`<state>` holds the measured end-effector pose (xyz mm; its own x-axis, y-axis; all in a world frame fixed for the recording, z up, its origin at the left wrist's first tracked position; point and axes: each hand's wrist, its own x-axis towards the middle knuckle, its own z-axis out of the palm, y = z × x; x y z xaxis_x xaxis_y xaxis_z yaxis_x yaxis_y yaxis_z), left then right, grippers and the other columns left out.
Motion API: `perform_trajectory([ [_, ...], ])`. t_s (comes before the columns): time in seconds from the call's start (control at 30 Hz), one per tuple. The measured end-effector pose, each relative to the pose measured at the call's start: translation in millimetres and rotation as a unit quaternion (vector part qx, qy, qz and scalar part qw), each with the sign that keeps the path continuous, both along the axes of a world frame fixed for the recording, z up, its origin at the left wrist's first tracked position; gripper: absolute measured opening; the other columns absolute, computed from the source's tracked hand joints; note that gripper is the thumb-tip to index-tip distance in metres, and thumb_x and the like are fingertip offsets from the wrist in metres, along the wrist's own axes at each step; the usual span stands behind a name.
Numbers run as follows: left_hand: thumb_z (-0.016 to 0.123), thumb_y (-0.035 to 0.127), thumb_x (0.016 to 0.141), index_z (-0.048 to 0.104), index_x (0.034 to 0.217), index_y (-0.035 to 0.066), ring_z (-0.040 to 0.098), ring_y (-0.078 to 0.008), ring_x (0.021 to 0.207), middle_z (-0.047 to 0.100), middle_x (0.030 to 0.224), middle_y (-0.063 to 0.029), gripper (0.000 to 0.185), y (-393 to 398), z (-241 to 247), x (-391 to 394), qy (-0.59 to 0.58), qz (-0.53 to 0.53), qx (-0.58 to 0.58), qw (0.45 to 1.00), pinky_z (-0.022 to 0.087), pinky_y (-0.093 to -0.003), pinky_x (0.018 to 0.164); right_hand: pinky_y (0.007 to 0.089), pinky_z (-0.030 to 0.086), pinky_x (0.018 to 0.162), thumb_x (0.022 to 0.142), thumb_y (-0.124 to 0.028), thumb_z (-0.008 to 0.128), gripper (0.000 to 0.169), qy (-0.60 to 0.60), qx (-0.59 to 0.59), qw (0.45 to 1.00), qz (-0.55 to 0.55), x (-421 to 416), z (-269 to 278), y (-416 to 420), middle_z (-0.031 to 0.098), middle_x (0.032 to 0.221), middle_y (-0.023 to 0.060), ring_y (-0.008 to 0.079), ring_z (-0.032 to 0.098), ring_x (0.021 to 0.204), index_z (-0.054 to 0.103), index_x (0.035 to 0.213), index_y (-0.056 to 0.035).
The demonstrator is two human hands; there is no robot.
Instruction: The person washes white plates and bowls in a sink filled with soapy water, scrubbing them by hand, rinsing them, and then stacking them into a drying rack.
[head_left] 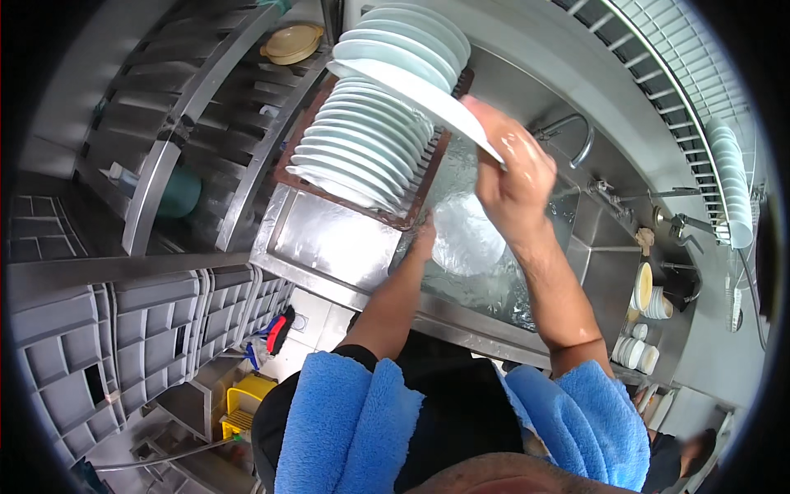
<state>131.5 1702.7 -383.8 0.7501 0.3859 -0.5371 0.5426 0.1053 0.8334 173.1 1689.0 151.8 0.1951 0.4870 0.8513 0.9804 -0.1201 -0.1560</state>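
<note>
My right hand (515, 160) grips the edge of a wet white plate (419, 102), tilted above a brown dish rack (441, 160). White plates (352, 148) stand on edge in rows in the rack. My left hand (424, 234) is at the rack's near right corner, beside a round white plate (468, 234) lying in the water of the steel sink (555, 272). The left fingers are partly hidden, so whether they hold that plate cannot be told.
A curved faucet (583, 145) rises behind the sink. White bowls (728, 185) stand in a wire rack on the right. Stacked dishes (636, 355) sit beyond the sink. Slatted metal shelves (203, 92) and grey crates (148, 327) are on the left. Part of another person (679, 454) shows lower right.
</note>
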Motion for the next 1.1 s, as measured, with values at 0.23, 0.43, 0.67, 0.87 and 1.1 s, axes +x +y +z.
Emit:
perform_trajectory([
  [0.23,0.041,0.059,0.107,0.037,0.159,0.0,0.045,-0.03,0.145,0.045,0.159,-0.0209,0.078,-3.0,107.1,-0.1,0.1,0.07,-0.187,0.975,0.04,-0.0401,0.115,0.039,0.061,0.084,0.073,0.016,0.065,0.056,0.024,-0.084,0.995,-0.05,17.8,-29.0,48.0,0.076,0.116,0.0079,0.0314,0.074,0.101,0.072,0.122,-0.0098],
  [0.43,0.043,0.065,0.104,0.039,0.157,-0.001,0.047,-0.0298,0.143,0.048,0.156,-0.02,0.085,0.1,81.6,-1.9,0.069,0.069,-0.187,0.977,0.04,-0.0413,0.115,0.0515,0.046,0.106,0.078,-0.007,0.08,0.061,-0.081,-0.116,0.983,-0.119,54.4,-74.7,76.9,0.061,0.141,0.0029,0.0318,0.057,0.128,0.067,0.134,-0.0267],
  [0.67,0.046,0.071,0.101,0.042,0.155,-0.003,0.049,-0.0294,0.14,0.052,0.153,-0.019,0.092,2.8,92.0,-6.5,0.09,0.092,-0.242,0.962,0.04,-0.0428,0.114,0.0627,0.032,0.12,0.089,-0.015,0.077,0.065,-0.002,-0.091,0.982,-0.165,74.6,-86.3,96.8,0.046,0.159,0.01,0.037,0.045,0.143,0.058,0.148,-0.034],
  [0.87,0.048,0.061,0.105,0.039,0.158,0.001,0.044,-0.0266,0.144,0.045,0.16,-0.015,0.081,2.8,126.4,-14.0,0.02,0.094,-0.428,0.899,0.037,-0.0401,0.117,0.0612,0.029,0.122,0.085,0.001,0.071,0.057,0.013,-0.078,0.994,-0.08,76.6,-95.7,70.6,0.057,0.151,0.0012,0.033,0.049,0.142,0.068,0.135,-0.0265],
  [1.1,0.044,0.06,0.106,0.037,0.159,0.001,0.045,-0.03,0.143,0.044,0.159,-0.0179,0.08,-11.8,51.7,0.9,-0.029,0.079,-0.314,0.946,0.036,-0.0406,0.119,0.0436,0.057,0.1,0.075,0.016,0.06,0.05,0.032,0.016,0.999,0.008,47.5,-49.3,33.4,0.077,0.119,0.0075,0.0287,0.074,0.107,0.073,0.119,-0.0054],
])
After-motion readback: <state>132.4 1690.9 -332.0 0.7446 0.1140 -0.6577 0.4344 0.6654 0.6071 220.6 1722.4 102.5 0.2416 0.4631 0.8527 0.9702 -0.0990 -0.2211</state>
